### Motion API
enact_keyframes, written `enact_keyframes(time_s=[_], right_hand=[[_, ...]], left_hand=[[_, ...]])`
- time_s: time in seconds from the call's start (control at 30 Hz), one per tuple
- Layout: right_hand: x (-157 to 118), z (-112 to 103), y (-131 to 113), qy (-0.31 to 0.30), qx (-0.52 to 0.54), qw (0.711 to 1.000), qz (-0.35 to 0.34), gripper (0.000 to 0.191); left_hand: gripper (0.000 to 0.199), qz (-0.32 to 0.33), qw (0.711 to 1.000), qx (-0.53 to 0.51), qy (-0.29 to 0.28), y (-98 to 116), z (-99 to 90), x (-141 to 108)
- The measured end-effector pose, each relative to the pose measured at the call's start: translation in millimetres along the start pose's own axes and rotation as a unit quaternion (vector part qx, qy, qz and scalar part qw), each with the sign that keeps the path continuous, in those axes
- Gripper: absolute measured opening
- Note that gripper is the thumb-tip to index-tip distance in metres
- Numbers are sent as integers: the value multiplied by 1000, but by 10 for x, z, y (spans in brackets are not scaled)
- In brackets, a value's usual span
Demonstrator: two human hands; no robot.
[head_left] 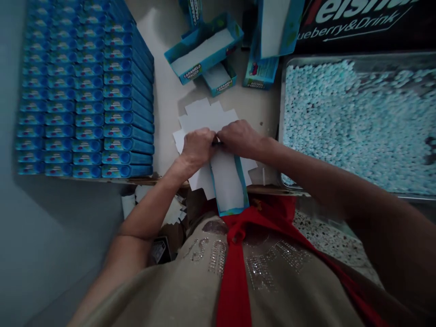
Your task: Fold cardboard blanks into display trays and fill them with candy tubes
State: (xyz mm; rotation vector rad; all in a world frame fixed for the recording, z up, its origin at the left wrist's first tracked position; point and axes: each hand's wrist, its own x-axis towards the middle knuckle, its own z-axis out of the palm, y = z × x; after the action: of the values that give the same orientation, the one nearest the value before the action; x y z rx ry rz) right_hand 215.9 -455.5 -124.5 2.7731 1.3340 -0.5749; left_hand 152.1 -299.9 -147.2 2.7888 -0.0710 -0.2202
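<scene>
A blue cardboard box (229,184) with a white inside lies open, its near end at the table edge by my waist. Around its far end, my left hand (200,144) and my right hand (241,137) are closed with their knuckles nearly touching. My fingers pinch the cardboard there, and they hide that end of the box. Beneath it are flat white cardboard blanks (204,116) with stepped edges, fanned out on the table.
Tall stacks of small blue packets (88,106) stand at the left. Farther back are folded blue boxes (204,47), one leaning near another box (261,70). A metal tray (282,131) of pale blue pieces (350,131) sits right, below a black printed panel (361,27).
</scene>
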Motion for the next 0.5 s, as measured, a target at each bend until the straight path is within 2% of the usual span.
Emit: enact_keyframes(time_s=[0.07,0.2,0.27,0.33,0.43,0.5], right_hand=[[-8,21,-27,2,-9,1000,-15,29],[-63,8,-63,2,-12,999,-31,33],[-96,-21,-76,-7,-16,1000,-19,35],[-135,-72,-60,-17,-18,1000,-8,36],[-202,-268,72,2,-15,1000,15,34],[-215,-539,255,49,-18,997,53,29]], left_hand=[[12,-3,1000,5,17,20,45,-41],[11,-55,996,-28,68,66,96,-115],[7,-74,988,-99,97,32,80,-129],[11,-88,965,-212,131,-69,41,-169],[21,-106,924,-318,186,-308,-17,-342],[19,-112,927,-293,206,-460,-40,-488]])
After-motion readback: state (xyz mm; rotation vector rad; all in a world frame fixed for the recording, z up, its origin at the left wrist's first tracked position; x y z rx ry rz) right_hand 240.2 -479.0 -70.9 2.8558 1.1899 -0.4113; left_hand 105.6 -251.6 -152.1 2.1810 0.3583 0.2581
